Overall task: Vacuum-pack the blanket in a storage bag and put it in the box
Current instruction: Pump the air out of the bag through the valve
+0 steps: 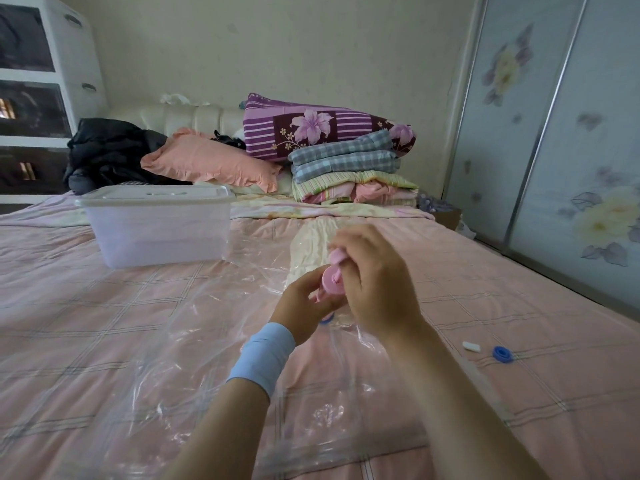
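A clear plastic storage bag [194, 327] lies flat on the pink bed. Inside it, a pale yellow blanket [311, 247] is squeezed into a wrinkled roll that runs away from me. Both hands hold a pink hand pump [331, 280] over the bag's blue valve [326, 318]. My left hand [304, 308] grips the pump's lower body. My right hand [374, 271] is curled round its upper part. A translucent storage box [156, 226] with its lid on stands on the bed at the left, apart from the bag.
A blue valve cap [503, 354] and a small white clip [471, 346] lie on the bed at the right. Folded quilts [346, 161], a pink pillow [211, 164] and dark clothes [110, 150] are piled at the headboard. Wardrobe doors [554, 133] stand on the right, drawers [38, 91] on the left.
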A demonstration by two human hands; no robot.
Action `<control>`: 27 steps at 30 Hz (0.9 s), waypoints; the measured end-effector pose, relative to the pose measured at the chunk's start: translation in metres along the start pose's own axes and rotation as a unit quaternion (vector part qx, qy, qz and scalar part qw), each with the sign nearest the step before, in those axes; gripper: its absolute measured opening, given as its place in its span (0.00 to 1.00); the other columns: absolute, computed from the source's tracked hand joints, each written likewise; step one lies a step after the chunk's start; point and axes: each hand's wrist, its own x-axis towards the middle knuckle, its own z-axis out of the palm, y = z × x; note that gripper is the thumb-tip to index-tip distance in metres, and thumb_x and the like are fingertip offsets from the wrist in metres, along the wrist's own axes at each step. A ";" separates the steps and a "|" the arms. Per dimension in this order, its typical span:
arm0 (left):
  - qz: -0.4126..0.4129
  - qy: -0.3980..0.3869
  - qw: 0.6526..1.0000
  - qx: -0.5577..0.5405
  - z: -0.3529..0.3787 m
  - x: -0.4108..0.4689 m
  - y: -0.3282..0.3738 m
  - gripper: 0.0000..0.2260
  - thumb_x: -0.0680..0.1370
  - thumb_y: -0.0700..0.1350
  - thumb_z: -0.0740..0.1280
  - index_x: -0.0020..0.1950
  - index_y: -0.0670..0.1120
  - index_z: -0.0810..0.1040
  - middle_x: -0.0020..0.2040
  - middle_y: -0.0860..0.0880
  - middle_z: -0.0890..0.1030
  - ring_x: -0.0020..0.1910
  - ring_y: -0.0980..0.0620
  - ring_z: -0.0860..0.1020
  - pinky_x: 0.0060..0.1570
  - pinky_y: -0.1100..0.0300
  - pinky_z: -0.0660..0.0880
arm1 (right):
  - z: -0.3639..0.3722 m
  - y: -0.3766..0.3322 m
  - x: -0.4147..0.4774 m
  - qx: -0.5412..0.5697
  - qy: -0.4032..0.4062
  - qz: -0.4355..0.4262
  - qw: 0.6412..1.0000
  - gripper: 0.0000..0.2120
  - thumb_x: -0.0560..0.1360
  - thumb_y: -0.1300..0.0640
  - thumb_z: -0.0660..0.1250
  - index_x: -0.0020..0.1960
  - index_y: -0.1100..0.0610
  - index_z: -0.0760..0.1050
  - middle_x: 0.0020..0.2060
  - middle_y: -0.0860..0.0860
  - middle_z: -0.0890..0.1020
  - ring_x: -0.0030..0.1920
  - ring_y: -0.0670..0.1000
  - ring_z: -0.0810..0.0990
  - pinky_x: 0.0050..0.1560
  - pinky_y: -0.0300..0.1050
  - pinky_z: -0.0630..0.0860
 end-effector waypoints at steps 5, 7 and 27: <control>0.006 -0.003 1.000 0.010 -0.001 0.003 -0.007 0.22 0.70 0.45 0.77 0.63 0.55 0.79 0.56 0.59 0.82 0.59 0.57 0.78 0.60 0.64 0.73 | -0.026 -0.020 0.027 0.014 0.201 -0.068 0.977 0.09 0.78 0.70 0.62 0.50 0.67 0.81 0.49 0.60 0.81 0.52 0.59 0.80 0.55 0.49 0.77; -0.006 -0.008 1.000 0.003 0.002 0.001 -0.004 0.20 0.68 0.48 0.76 0.60 0.54 0.80 0.54 0.58 0.82 0.56 0.58 0.78 0.57 0.64 0.73 | -0.008 -0.006 0.010 -0.002 0.158 -0.039 0.987 0.10 0.77 0.69 0.62 0.53 0.66 0.81 0.53 0.60 0.81 0.57 0.58 0.79 0.61 0.47 0.74; -0.023 0.003 1.000 0.012 -0.004 -0.004 0.008 0.12 0.73 0.33 0.69 0.48 0.50 0.80 0.46 0.52 0.84 0.45 0.65 0.79 0.47 0.74 0.72 | 0.025 0.019 -0.022 -0.031 -0.126 0.039 0.991 0.19 0.74 0.54 0.54 0.52 0.55 0.82 0.56 0.48 0.80 0.52 0.51 0.79 0.45 0.52 0.80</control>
